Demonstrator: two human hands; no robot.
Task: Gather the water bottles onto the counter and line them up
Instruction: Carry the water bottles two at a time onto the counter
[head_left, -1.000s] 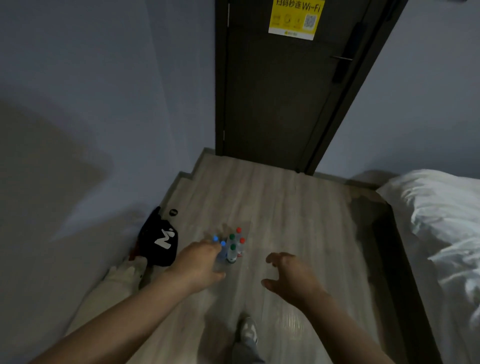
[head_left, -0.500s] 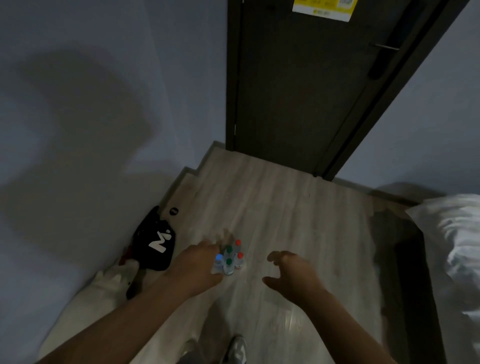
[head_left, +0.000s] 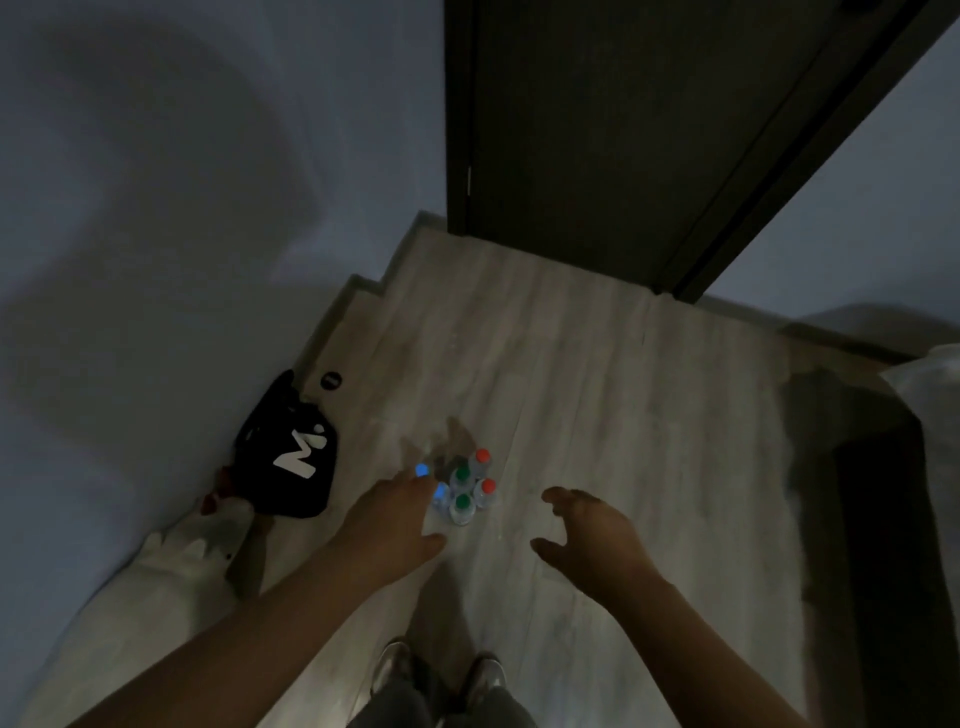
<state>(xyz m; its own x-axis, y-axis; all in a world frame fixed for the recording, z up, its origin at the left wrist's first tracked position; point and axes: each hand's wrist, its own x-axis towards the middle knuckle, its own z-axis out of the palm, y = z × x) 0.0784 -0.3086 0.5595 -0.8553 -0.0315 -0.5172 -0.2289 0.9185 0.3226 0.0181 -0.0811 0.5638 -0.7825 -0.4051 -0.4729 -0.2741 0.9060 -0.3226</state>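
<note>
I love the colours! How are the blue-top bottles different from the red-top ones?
The blue-capped bottles stand on the cluster's left, beside the left hand; the red-capped bottles stand on its right, apart from the right hand. One blue-capped bottle is partly hidden by the left hand; no red-capped one is. Both pairs stand upright on the floor.

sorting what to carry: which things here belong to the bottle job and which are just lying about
Job: blue-capped bottles, green-capped bottles, red-capped bottles, two of each.
Lying about: black bag with white M, small black disc, white bundle.
</note>
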